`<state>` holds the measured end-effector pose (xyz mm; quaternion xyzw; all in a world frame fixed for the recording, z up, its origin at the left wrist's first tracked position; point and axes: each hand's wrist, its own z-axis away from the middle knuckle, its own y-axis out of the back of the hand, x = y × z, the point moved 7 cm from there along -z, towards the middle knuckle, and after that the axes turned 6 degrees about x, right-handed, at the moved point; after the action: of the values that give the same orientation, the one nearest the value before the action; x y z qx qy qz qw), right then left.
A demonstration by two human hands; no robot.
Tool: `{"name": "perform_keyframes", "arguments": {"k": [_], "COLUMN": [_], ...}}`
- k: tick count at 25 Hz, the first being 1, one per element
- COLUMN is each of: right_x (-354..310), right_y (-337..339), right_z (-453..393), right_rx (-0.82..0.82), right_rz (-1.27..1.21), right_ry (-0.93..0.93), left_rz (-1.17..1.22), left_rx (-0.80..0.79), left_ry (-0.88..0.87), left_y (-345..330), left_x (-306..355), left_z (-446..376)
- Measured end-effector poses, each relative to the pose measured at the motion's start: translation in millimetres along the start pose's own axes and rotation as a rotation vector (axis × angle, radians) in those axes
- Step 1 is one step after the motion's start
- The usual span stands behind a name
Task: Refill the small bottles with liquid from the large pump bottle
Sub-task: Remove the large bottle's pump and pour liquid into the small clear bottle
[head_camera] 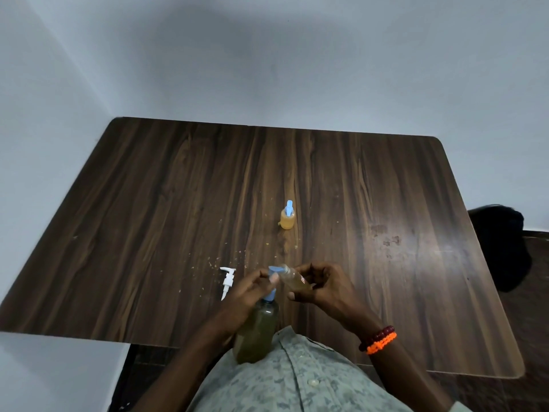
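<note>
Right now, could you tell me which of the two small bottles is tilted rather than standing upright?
The small bottle in the right hand is tilted, its neck toward the left hand. The other small bottle stands upright, alone, farther out on the table.

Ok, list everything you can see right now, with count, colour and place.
Table: one, dark wood, against the walls.
Small bottle: one, amber with blue cap, upright mid-table.
Held bottle: one, amber, tilted between the hands, blue cap at its mouth.
Large bottle: one, olive-amber, blue neck, near table edge.
Pump: one, white, lying left of the hands.
Crumbs: several, pale, scattered mid-table.
Dark object: one, black, right of table.
Bracelets: two, red and orange, right wrist.
Left hand: pinches the cap.
Right hand: holds the held bottle.
</note>
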<state>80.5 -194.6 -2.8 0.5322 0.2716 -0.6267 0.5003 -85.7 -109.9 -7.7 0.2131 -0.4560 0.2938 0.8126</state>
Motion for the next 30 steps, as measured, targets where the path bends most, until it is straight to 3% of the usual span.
{"name": "perform_keyframes", "arguments": {"k": [4,8,11,30], "right_x": [3,3,0,-5], "right_y": [-2,-5,-5,2], "right_z": [0,-3,-4,-5], "right_rx": [-0.014,-0.006,-0.004,0.003], "right_rz": [-0.001,-0.007,-0.032,-0.092], "right_ry": [-0.017,-0.013,-0.012,0.005], "left_rz": [-0.296,-0.431,-0.489,-0.269], "left_rx": [0.044,0.119,0.165,0.172], "left_ry": [-0.293,-0.464,-0.473,-0.561], "left_y": [-2,0,3,6], "left_x": [1,19,33,41], "left_z": [21,29,31,17]}}
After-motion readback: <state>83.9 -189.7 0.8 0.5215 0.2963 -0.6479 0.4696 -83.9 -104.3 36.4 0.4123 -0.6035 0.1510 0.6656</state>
